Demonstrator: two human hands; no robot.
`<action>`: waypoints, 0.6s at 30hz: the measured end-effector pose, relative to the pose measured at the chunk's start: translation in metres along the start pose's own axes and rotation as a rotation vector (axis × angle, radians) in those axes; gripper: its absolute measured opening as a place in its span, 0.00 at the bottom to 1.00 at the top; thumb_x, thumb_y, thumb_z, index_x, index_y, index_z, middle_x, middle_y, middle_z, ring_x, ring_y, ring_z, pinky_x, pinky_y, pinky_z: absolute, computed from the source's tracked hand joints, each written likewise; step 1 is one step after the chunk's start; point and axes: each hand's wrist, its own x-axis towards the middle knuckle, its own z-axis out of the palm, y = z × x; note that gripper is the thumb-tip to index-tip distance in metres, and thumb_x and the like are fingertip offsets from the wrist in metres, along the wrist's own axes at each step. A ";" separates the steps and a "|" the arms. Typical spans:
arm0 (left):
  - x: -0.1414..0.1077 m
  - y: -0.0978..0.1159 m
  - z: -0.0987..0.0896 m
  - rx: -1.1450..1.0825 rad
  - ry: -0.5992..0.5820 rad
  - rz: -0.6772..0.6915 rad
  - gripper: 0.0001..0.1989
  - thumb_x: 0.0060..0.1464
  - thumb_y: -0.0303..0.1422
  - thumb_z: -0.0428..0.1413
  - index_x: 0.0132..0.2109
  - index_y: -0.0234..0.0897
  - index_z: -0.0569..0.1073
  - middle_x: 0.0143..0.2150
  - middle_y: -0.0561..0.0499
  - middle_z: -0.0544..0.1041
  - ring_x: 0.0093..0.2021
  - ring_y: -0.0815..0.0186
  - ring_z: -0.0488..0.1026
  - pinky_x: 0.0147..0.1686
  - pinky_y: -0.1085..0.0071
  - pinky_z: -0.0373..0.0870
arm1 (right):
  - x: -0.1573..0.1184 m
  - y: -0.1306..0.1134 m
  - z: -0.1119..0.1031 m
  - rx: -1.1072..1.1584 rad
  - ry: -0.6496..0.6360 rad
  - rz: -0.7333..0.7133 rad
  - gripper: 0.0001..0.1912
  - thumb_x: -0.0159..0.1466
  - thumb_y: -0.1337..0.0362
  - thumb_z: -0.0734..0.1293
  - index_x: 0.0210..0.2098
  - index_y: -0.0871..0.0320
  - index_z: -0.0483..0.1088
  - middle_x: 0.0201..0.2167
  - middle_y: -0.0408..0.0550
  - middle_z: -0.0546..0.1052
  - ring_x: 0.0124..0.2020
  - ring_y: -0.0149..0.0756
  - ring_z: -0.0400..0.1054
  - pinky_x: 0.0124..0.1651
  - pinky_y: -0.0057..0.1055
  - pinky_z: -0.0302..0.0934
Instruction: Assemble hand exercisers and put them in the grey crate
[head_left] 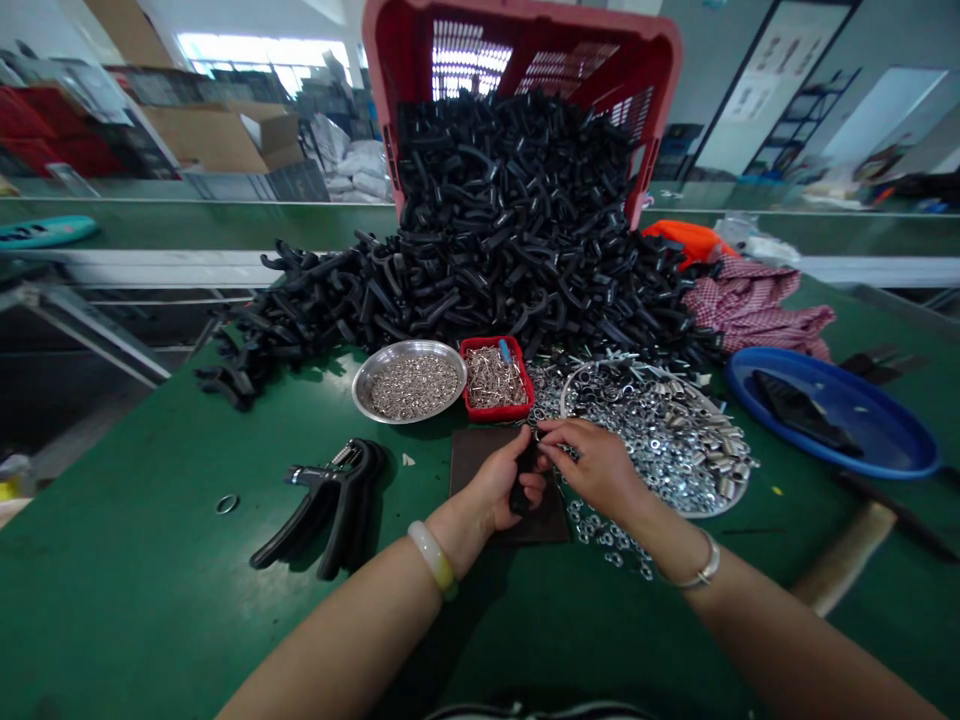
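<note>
Over a dark square pad [469, 465] on the green table, my left hand [502, 485] is wrapped round a black plastic handle piece [523, 485]. My right hand [592, 462] pinches at the top end of that piece, its fingertips close to the left thumb; whatever small part sits between them is too small to name. Just beyond the pad stand a red tray of pins [495, 378] and a metal bowl of small rings [414, 385]. Beside my right hand lies a round tray heaped with nuts and metal sleeves [675, 440].
A red crate [525, 25] spills a large pile of black handles [495, 260] across the back. Assembled hand grips [330, 510] and a loose ring [226, 504] lie left. At right are a blue tray [900, 440], checked cloth [765, 300] and a hammer [855, 555].
</note>
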 end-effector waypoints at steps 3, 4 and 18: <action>-0.001 -0.002 0.001 0.046 0.043 0.064 0.17 0.53 0.45 0.51 0.30 0.32 0.64 0.20 0.58 0.63 0.11 0.83 0.52 0.09 0.86 0.47 | 0.001 0.000 0.004 -0.065 0.012 0.073 0.02 0.56 0.67 0.65 0.30 0.57 0.70 0.34 0.47 0.76 0.37 0.34 0.69 0.41 0.33 0.63; -0.001 -0.002 0.001 0.067 0.065 0.105 0.16 0.52 0.44 0.52 0.30 0.33 0.64 0.20 0.58 0.64 0.11 0.83 0.53 0.09 0.86 0.48 | 0.002 0.000 0.004 -0.088 0.003 0.087 0.05 0.56 0.67 0.65 0.33 0.57 0.70 0.34 0.47 0.76 0.36 0.34 0.69 0.40 0.32 0.63; -0.003 -0.001 0.002 0.005 0.077 0.177 0.12 0.49 0.37 0.58 0.31 0.33 0.65 0.25 0.56 0.69 0.12 0.85 0.53 0.10 0.87 0.50 | 0.099 0.060 -0.028 -0.507 -0.426 0.196 0.15 0.60 0.59 0.60 0.44 0.57 0.71 0.41 0.51 0.75 0.40 0.36 0.68 0.41 0.30 0.59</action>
